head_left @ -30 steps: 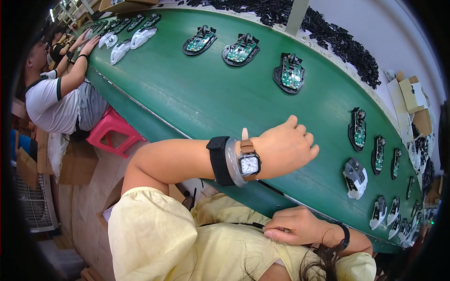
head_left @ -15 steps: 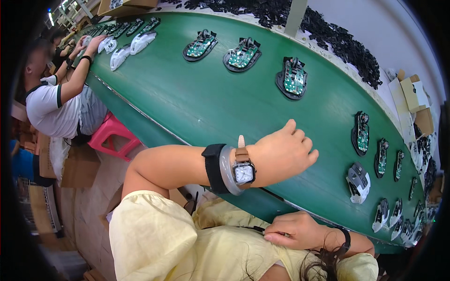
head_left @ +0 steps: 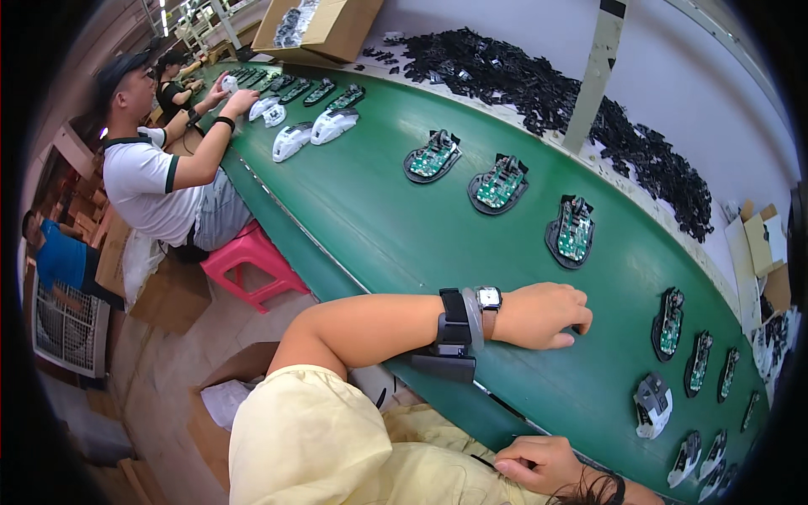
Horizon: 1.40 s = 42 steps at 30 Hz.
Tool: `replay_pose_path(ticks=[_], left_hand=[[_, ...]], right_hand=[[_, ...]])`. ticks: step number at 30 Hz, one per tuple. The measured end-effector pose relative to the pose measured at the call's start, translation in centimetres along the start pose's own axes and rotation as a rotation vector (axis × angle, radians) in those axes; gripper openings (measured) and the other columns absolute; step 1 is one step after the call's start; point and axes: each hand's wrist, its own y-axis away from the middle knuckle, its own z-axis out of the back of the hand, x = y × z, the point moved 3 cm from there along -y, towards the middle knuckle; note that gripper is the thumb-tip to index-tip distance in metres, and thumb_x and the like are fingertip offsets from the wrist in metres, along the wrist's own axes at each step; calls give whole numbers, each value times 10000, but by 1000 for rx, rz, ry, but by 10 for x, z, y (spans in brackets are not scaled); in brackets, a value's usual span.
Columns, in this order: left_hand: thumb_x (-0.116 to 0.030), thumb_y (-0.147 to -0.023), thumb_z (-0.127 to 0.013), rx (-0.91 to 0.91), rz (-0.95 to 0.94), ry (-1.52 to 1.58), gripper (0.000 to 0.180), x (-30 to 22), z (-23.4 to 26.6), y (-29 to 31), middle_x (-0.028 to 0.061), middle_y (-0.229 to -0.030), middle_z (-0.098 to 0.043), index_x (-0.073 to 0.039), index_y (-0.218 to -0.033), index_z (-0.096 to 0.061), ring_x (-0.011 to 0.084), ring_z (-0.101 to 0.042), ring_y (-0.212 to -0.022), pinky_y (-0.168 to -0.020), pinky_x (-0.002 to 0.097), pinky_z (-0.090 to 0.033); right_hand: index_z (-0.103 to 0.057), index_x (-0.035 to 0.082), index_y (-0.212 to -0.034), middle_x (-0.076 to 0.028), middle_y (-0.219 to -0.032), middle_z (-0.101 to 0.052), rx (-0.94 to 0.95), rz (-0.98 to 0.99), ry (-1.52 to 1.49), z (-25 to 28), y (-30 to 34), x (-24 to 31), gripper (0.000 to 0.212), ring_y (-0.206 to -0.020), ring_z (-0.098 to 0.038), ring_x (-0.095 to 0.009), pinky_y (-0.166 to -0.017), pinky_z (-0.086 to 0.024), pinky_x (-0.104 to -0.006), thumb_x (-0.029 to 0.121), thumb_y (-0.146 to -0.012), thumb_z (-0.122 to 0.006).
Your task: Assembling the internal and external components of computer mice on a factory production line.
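Note:
My left hand (head_left: 539,316) hovers over the green work belt (head_left: 396,227), fingers loosely bent, thumb apart, nothing held. A watch, a clear ring and a black band circle that wrist. Beyond it lie computer mouse bases with green circuit boards; the nearest is a mouse base (head_left: 574,231). Close to the belt's near edge, my right hand (head_left: 539,465) is curled closed, and its grip is partly hidden. Farther right are another mouse base (head_left: 669,325) and a grey-and-white mouse (head_left: 653,406), with several more of both kinds around them.
Black plastic pieces (head_left: 497,76) are heaped along the far ledge, behind a metal post (head_left: 596,76). At left a co-worker (head_left: 156,164) on a pink stool (head_left: 252,265) handles a white shell. White mouse shells (head_left: 335,126) and an open carton (head_left: 316,29) stand near that person.
The view has swung left and up, so the belt and mouse bases appear lower and farther right. My left hand's fingers have bent downward. My right hand stays near the belt edge.

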Motion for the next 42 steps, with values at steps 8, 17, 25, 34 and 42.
replay_pose_path(ticks=[8, 17, 25, 34, 42], left_hand=[[-157, -799, -653, -56, -49, 72, 220, 3, -4, 3, 95, -927, -539, -64, -992, -599, 279, -534, -911, -788, 399, -444], [-130, -801, -640, -34, -18, 198, 216, 9, -2, 4, 95, -936, -550, -47, -995, -595, 283, -537, -926, -799, 399, -445], [-144, -829, -613, 7, 19, 173, 218, 10, 5, 5, 99, -933, -550, -53, -1024, -578, 293, -543, -933, -773, 410, -459], [-211, -884, -563, 118, 152, 97, 219, 7, 15, 10, 105, -783, -640, -107, -1076, -538, 315, -620, -729, -607, 429, -474], [-218, -896, -548, 117, 126, 68, 244, 10, 21, 12, 90, -797, -641, -133, -1123, -531, 303, -624, -746, -618, 412, -491]], right_hand=[[-668, 20, -835, -66, -701, -614, -148, -72, -194, 3, -7, 12, 59, -563, -577, -124, -527, -446, -250, 73, -842, -643], [-657, -7, -810, -66, -653, -594, -364, -130, -230, 11, -7, 5, 59, -556, -553, -131, -527, -433, -259, 29, -829, -615], [-606, 19, -679, -69, -587, -544, -367, -80, -30, 42, -2, -10, 184, -512, -515, -157, -497, -407, -294, 72, -852, -574], [-635, 14, -804, -75, -700, -602, -326, -244, -174, 49, -9, -2, 110, -639, -582, -174, -603, -453, -262, 86, -878, -597], [-641, -5, -857, -103, -724, -622, -399, -191, -236, 48, -15, -2, 79, -639, -608, -188, -593, -467, -281, 63, -858, -602]])
